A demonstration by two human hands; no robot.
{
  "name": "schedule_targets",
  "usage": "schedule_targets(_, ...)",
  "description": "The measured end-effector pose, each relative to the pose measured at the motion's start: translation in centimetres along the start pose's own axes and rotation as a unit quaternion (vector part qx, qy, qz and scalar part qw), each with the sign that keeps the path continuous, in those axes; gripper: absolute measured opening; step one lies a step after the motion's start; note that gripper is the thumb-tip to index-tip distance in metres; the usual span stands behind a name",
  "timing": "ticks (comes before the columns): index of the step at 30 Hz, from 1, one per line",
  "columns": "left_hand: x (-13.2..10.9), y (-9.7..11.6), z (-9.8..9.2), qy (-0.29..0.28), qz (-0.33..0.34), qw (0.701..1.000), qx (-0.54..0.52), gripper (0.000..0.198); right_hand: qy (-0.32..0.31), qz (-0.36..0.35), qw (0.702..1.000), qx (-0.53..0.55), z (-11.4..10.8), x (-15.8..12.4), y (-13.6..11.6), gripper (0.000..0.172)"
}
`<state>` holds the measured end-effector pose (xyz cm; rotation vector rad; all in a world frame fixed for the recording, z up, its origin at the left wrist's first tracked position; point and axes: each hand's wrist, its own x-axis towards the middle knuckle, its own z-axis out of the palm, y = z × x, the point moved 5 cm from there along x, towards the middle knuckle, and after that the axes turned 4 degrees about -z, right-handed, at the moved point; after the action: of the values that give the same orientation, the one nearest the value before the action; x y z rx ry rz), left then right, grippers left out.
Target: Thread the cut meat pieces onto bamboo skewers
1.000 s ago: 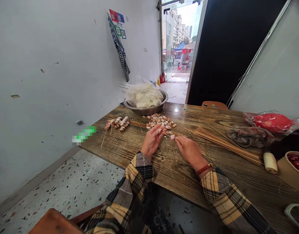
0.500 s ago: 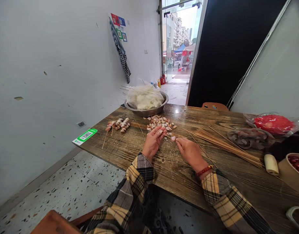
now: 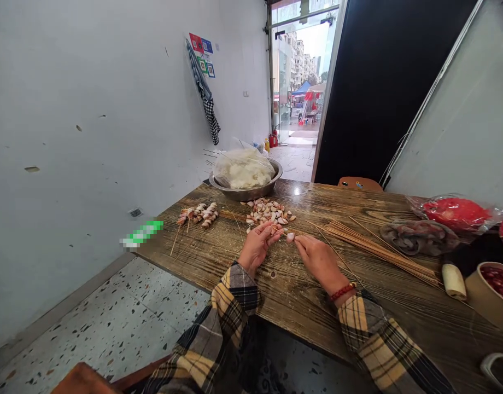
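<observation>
Your right hand (image 3: 319,260) was pinched, thumb and fingers together, on a thin stick (image 3: 282,233) over the worktop (image 3: 218,262); one pale pink garlic clove (image 3: 290,237) was threaded on that stick, just beside your right fingertips. Your left hand (image 3: 255,245) had its thumb and fingers curled in at the stick's other end; whether they were clamped on the stick or on something small there, I cannot tell.

Just beyond your left fingertips lay a loose heap of garlic cloves (image 3: 271,211); behind it stood a metal bowl (image 3: 246,194), with a clear plastic bag of pale food (image 3: 243,171) in it. To the left, skewers of threaded pieces (image 3: 200,213) lay side by side, some bare sticks pointing towards you.

Right of your hands lay a bundle of thin sticks (image 3: 382,251), fanned lengthwise; a crumpled grey cloth (image 3: 419,237) lay beyond it, with a red thing in clear plastic (image 3: 456,212) behind; near the bundle's close end lay a pale cylinder (image 3: 454,281), beside a tan tub (image 3: 483,301) that held dark red pieces (image 3: 498,280); you wore a red bracelet (image 3: 342,290) on your right wrist.
</observation>
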<state>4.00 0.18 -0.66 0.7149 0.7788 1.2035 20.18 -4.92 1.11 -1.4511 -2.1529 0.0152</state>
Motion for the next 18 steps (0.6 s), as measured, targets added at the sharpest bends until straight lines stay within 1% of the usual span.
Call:
schedule_targets(3,0.09,-0.05,-0.05,-0.001,0.001,1.0,0.014,0.017,0.002,-0.003,1.0,-0.001,0.12,0.01,0.01,0.029)
schedule_targets(7,0.31,-0.1,-0.34,0.007,0.01,1.0,-0.009,0.017,0.006,-0.004,1.0,0.008,0.15,0.0,0.11,0.029)
schedule_targets(12,0.3,0.08,-0.3,-0.011,0.027,0.999,-0.025,0.019,0.0,-0.001,1.0,0.006,0.08,-0.07,0.15,0.029)
schedule_targets(15,0.21,0.16,-0.17,-0.02,0.026,0.999,-0.015,0.023,-0.002,0.009,1.0,-0.001,-0.04,-0.09,0.17,0.029)
schedule_targets(18,0.15,0.2,-0.09,-0.02,0.022,1.0,0.007,0.022,-0.004,0.012,1.0,-0.004,-0.07,-0.08,0.17,0.028)
